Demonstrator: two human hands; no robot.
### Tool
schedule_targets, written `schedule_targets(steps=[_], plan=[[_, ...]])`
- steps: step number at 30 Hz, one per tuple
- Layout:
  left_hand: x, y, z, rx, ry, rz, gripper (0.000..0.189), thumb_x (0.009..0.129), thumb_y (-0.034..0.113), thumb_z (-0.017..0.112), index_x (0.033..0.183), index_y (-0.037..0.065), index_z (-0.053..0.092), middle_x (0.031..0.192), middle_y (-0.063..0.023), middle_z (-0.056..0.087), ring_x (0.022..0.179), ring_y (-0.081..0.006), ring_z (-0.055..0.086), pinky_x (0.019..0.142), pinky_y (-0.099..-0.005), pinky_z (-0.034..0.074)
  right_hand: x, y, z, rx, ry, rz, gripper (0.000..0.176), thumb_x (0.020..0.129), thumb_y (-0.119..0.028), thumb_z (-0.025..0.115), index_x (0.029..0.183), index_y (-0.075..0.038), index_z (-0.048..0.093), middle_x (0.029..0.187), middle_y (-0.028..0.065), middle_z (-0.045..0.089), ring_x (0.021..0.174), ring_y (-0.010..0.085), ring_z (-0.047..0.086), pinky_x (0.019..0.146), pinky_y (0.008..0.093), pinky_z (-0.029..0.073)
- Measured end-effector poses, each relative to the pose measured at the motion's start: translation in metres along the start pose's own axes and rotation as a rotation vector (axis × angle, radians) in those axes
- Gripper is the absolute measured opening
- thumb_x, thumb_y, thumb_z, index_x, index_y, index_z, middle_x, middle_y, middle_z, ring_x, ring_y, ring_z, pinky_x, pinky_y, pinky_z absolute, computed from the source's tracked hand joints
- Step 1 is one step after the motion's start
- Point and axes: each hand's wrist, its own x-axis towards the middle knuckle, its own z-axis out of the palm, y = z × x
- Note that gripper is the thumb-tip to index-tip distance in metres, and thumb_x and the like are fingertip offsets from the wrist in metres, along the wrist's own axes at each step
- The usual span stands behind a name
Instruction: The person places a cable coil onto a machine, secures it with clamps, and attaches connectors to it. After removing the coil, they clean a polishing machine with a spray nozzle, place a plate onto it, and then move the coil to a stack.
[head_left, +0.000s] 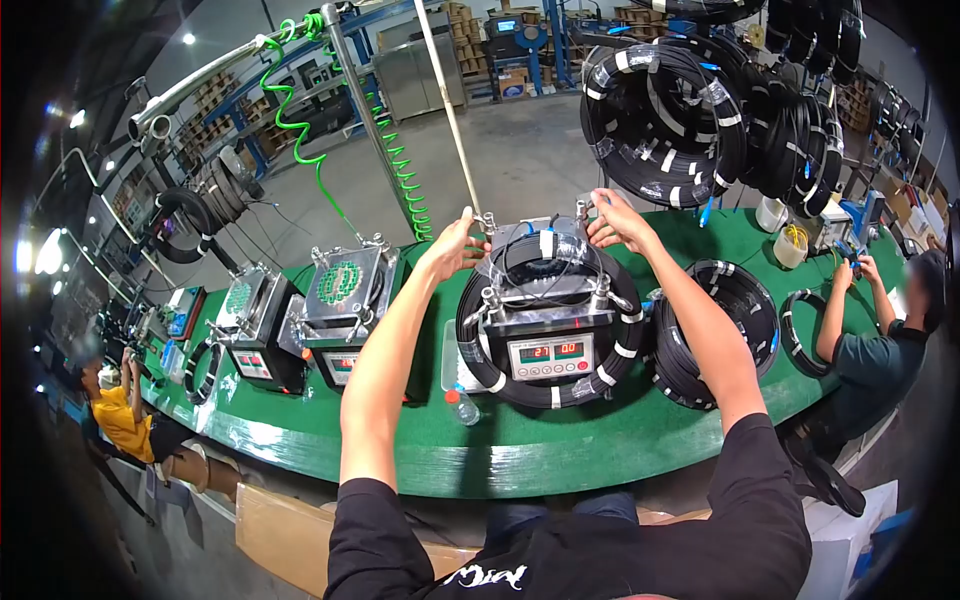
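Note:
A polishing machine with a lit digital panel stands on the green bench before me. A large coil of black cable, banded with white tape, hangs around its front, and thinner cable lies across its top plate. My left hand is at the back left corner post, thumb and fingers apart. At the back right post is my right hand, its fingers stretched and spread. Blue-tipped cable ends with a white tag lie between the hands.
Two similar machines stand to the left. A small bottle with an orange cap is near the front. More cable coils lie right; others hang above. Co-workers sit at the left and right.

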Motion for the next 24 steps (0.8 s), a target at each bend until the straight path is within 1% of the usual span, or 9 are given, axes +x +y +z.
schedule_targets(steps=[3,7,10,13,14,17,20,22,24], plan=[[-0.015,0.000,0.007,0.066,0.059,0.037,0.089,0.098,0.072,0.045,0.161,0.016,0.016,0.109,-0.0161,0.066,0.098,-0.0262,0.066,0.078,-0.0389,0.053,-0.016,0.002,-0.001,0.064,-0.111,-0.008,0.070,0.106,-0.056,0.047,0.160,-0.020,0.022,0.089,0.0124,0.063,0.060,0.0136,0.059,0.050,0.0261,0.050],[-0.037,0.012,0.032,0.114,0.029,0.034,0.102,0.093,0.082,0.041,0.165,0.021,0.003,0.147,-0.0285,0.045,0.142,-0.0397,0.041,0.118,-0.0486,0.030,-0.039,0.001,0.010,-0.051,-0.187,-0.064,0.073,0.104,-0.064,0.044,0.161,-0.025,0.023,0.097,0.0098,0.060,0.067,0.0078,0.059,0.049,0.0171,0.045],[-0.030,0.007,0.039,0.301,0.111,0.099,0.098,0.093,0.082,0.042,0.163,0.017,0.018,0.136,-0.0219,0.054,0.111,-0.0238,0.062,0.091,-0.0365,0.051,-0.045,0.004,0.011,-0.052,-0.103,-0.031,0.077,0.102,-0.069,0.039,0.162,-0.025,0.023,0.101,0.0136,0.061,0.070,0.0093,0.062,0.053,0.0202,0.049],[-0.035,-0.001,0.048,0.289,0.104,0.191,0.105,0.091,0.084,0.041,0.165,0.016,0.011,0.161,-0.0264,0.032,0.139,-0.0348,0.047,0.114,-0.0436,0.037,-0.056,0.003,0.007,-0.027,-0.086,0.017,0.078,0.101,-0.073,0.035,0.162,-0.025,0.025,0.104,0.0157,0.063,0.071,0.0104,0.063,0.056,0.0222,0.050],[-0.037,-0.002,0.050,0.213,0.053,0.186,0.103,0.093,0.082,0.040,0.166,0.017,0.011,0.169,-0.0197,0.018,0.156,-0.0364,0.019,0.124,-0.0467,0.020,-0.055,0.005,0.005,-0.030,-0.104,0.010,0.078,0.101,-0.073,0.035,0.162,-0.025,0.025,0.110,0.0179,0.064,0.071,0.0093,0.063,0.055,0.0214,0.049],[-0.037,-0.005,0.054,0.421,0.134,0.288,0.106,0.095,0.079,0.042,0.164,0.006,0.009,0.169,-0.0191,0.019,0.156,-0.0333,0.020,0.125,-0.0417,0.018,-0.066,0.004,0.008,-0.111,-0.067,-0.009,0.077,0.102,-0.071,0.035,0.163,-0.025,0.024,0.117,0.0201,0.065,0.067,0.0063,0.060,0.051,0.0198,0.047],[-0.050,-0.003,0.061,0.381,0.174,0.360,0.099,0.098,0.072,0.044,0.161,0.000,0.020,0.167,-0.0187,0.027,0.155,-0.0310,0.021,0.125,-0.0378,0.018,-0.060,0.021,0.020,-0.294,0.024,-0.344,0.071,0.106,-0.063,0.038,0.160,-0.017,0.033,0.140,0.0194,0.058,0.105,0.0189,0.064,0.092,0.0299,0.050],[-0.046,-0.017,0.055,0.336,0.239,0.438,0.088,0.101,0.065,0.047,0.158,0.000,0.031,0.162,-0.0185,0.036,0.151,-0.0290,0.033,0.123,-0.0367,0.023,-0.071,0.025,0.029,-0.340,0.056,-0.459,0.066,0.108,-0.054,0.040,0.154,-0.008,0.042,0.150,0.0147,0.052,0.139,0.0267,0.047,0.119,0.0370,0.028],[-0.045,-0.037,0.044,0.285,0.277,0.475,0.083,0.102,0.063,0.048,0.155,0.000,0.037,0.155,-0.0193,0.045,0.144,-0.0282,0.041,0.119,-0.0365,0.029,-0.074,0.036,0.026,-0.284,0.064,-0.498,0.066,0.107,-0.055,0.042,0.151,-0.005,0.043,0.140,0.0158,0.058,0.130,0.0273,0.053,0.114,0.0357,0.034]])
